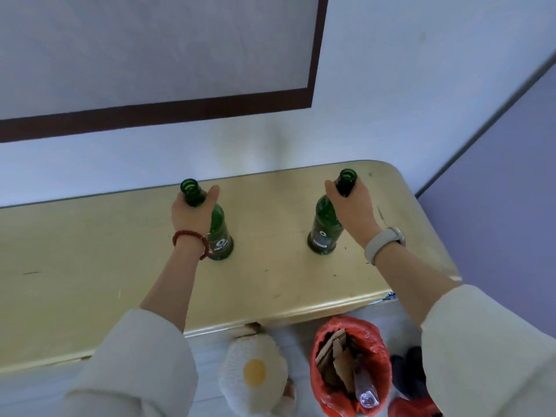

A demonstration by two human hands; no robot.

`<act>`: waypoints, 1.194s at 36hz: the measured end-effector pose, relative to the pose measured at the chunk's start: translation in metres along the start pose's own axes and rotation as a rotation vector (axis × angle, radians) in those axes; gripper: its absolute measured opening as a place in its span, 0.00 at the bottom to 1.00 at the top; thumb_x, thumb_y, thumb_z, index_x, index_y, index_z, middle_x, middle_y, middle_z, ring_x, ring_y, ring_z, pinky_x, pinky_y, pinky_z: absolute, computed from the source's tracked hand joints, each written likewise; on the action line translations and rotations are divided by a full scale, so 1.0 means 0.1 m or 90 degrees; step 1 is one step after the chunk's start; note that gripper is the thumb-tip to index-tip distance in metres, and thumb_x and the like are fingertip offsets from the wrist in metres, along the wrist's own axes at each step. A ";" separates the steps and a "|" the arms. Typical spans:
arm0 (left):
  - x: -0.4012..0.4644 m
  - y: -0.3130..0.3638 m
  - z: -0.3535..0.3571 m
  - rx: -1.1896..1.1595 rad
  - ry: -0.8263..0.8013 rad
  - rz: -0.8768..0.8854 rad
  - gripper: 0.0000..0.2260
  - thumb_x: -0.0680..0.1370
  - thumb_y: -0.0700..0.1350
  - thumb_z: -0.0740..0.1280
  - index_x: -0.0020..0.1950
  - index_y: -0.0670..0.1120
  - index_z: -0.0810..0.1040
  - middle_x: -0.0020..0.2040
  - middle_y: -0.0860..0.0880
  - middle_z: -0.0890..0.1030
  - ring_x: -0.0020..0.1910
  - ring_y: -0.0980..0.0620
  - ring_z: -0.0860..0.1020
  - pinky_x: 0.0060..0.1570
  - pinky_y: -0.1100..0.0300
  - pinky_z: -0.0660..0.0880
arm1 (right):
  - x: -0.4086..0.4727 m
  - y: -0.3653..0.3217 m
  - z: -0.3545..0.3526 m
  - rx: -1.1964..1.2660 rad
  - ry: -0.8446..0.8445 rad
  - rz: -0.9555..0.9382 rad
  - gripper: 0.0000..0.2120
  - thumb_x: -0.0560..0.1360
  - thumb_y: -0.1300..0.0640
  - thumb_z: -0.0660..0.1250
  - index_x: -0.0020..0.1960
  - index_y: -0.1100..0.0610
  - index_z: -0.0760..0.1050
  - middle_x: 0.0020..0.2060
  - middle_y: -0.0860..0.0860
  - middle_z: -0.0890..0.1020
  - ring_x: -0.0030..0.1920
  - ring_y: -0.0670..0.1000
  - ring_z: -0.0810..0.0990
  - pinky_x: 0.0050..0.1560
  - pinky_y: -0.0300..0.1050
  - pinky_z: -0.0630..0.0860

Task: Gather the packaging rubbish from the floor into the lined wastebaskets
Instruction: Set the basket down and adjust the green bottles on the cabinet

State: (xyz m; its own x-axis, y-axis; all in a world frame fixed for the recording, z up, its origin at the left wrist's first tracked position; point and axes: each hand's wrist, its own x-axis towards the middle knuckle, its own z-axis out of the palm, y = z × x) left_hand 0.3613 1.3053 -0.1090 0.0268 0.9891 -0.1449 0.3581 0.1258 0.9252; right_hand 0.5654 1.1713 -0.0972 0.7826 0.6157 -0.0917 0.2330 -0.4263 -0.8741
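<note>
Left hand [192,216] and right hand [352,206] each gripping green bottle necks, fingers curled round; bottles [221,236] standing upright on tabletop [105,251]. Advisable: lifting vertically, lowering base-first into red-lined wastebasket [376,341].

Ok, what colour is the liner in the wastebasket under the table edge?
Red-orange: the liner shows best in the head view, with cardboard inside.

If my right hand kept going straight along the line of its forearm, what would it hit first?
Probably the wall: the right hand, gripping a green bottle, points over the gold table toward it. Depth is unclear.
</note>
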 end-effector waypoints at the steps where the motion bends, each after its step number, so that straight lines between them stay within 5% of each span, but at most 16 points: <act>1: 0.00 0.01 -0.01 -0.006 -0.007 -0.004 0.10 0.72 0.49 0.70 0.37 0.49 0.72 0.36 0.52 0.75 0.44 0.47 0.75 0.53 0.53 0.74 | 0.00 0.01 0.00 0.006 0.010 0.001 0.10 0.76 0.52 0.63 0.49 0.60 0.70 0.41 0.54 0.76 0.42 0.51 0.73 0.36 0.37 0.68; 7: -0.40 0.09 0.11 -0.028 -0.087 0.043 0.11 0.73 0.46 0.70 0.33 0.50 0.72 0.33 0.53 0.74 0.35 0.56 0.73 0.45 0.58 0.70 | -0.26 0.11 -0.17 0.071 0.071 0.027 0.12 0.74 0.55 0.64 0.44 0.66 0.74 0.42 0.63 0.81 0.45 0.59 0.79 0.47 0.48 0.75; 17: -1.48 0.26 0.66 -0.049 -0.369 0.047 0.09 0.72 0.39 0.69 0.33 0.48 0.75 0.38 0.44 0.80 0.47 0.42 0.80 0.52 0.49 0.76 | -1.06 0.62 -1.22 0.161 0.152 0.077 0.16 0.73 0.63 0.63 0.27 0.57 0.74 0.24 0.44 0.79 0.32 0.43 0.78 0.39 0.31 0.75; 20: -1.84 0.18 0.84 -0.017 -0.444 0.062 0.09 0.72 0.38 0.69 0.33 0.47 0.75 0.38 0.46 0.80 0.43 0.49 0.79 0.49 0.54 0.76 | -1.30 0.98 -1.48 0.145 0.161 0.117 0.15 0.73 0.64 0.63 0.28 0.59 0.75 0.25 0.45 0.79 0.32 0.44 0.78 0.39 0.33 0.75; 24: -2.26 -0.09 1.07 0.047 -0.556 0.093 0.07 0.73 0.38 0.69 0.36 0.45 0.75 0.35 0.52 0.78 0.34 0.66 0.75 0.38 0.74 0.72 | -1.59 1.56 -1.65 0.137 0.202 0.197 0.12 0.73 0.64 0.64 0.32 0.66 0.76 0.27 0.50 0.79 0.30 0.44 0.77 0.36 0.33 0.74; 27: -2.50 -0.46 1.25 0.084 -0.624 0.072 0.07 0.73 0.36 0.68 0.37 0.45 0.75 0.35 0.55 0.78 0.36 0.69 0.75 0.39 0.77 0.70 | -1.78 2.06 -1.65 0.142 0.231 0.254 0.13 0.73 0.63 0.65 0.36 0.74 0.73 0.28 0.60 0.78 0.29 0.45 0.74 0.31 0.27 0.70; 30: -2.67 -0.98 1.46 0.117 -0.640 0.035 0.08 0.72 0.37 0.70 0.37 0.48 0.76 0.34 0.64 0.80 0.39 0.71 0.76 0.40 0.76 0.69 | -1.91 2.60 -1.52 0.158 0.241 0.311 0.15 0.73 0.61 0.66 0.40 0.76 0.72 0.35 0.70 0.77 0.32 0.55 0.73 0.35 0.35 0.71; 32: -2.74 -1.41 1.58 0.128 -0.628 -0.032 0.05 0.68 0.45 0.73 0.37 0.50 0.77 0.38 0.68 0.80 0.43 0.71 0.76 0.46 0.73 0.69 | -1.97 2.94 -1.40 0.172 0.229 0.354 0.11 0.73 0.61 0.67 0.38 0.70 0.75 0.31 0.63 0.77 0.34 0.51 0.74 0.38 0.40 0.72; 35: -2.77 -2.04 1.81 0.156 -0.582 -0.048 0.15 0.60 0.57 0.71 0.40 0.50 0.79 0.46 0.58 0.81 0.49 0.69 0.76 0.55 0.63 0.71 | -1.99 3.40 -1.19 0.191 0.238 0.379 0.09 0.73 0.63 0.68 0.35 0.53 0.77 0.34 0.47 0.78 0.33 0.37 0.75 0.39 0.27 0.71; 39: -2.74 -2.70 2.24 0.180 -0.570 -0.044 0.11 0.65 0.47 0.75 0.44 0.44 0.79 0.53 0.47 0.80 0.56 0.53 0.76 0.63 0.50 0.70 | -1.92 4.08 -0.82 0.179 0.236 0.358 0.14 0.72 0.63 0.69 0.37 0.44 0.76 0.42 0.44 0.80 0.42 0.34 0.77 0.47 0.29 0.72; 43: -2.68 -3.31 2.59 0.200 -0.564 -0.017 0.10 0.68 0.44 0.75 0.46 0.52 0.78 0.53 0.48 0.80 0.56 0.52 0.76 0.60 0.62 0.71 | -1.83 4.66 -0.48 0.169 0.184 0.326 0.13 0.71 0.62 0.70 0.42 0.43 0.77 0.46 0.44 0.79 0.46 0.34 0.76 0.51 0.26 0.71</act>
State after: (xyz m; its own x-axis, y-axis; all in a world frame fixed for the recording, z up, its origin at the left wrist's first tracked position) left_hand 0.4776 0.9783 -0.4678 0.6686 0.5516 -0.4987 0.6010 -0.0059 0.7992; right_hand 0.5590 0.8282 -0.4651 0.8893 0.1584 -0.4290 -0.3335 -0.4172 -0.8454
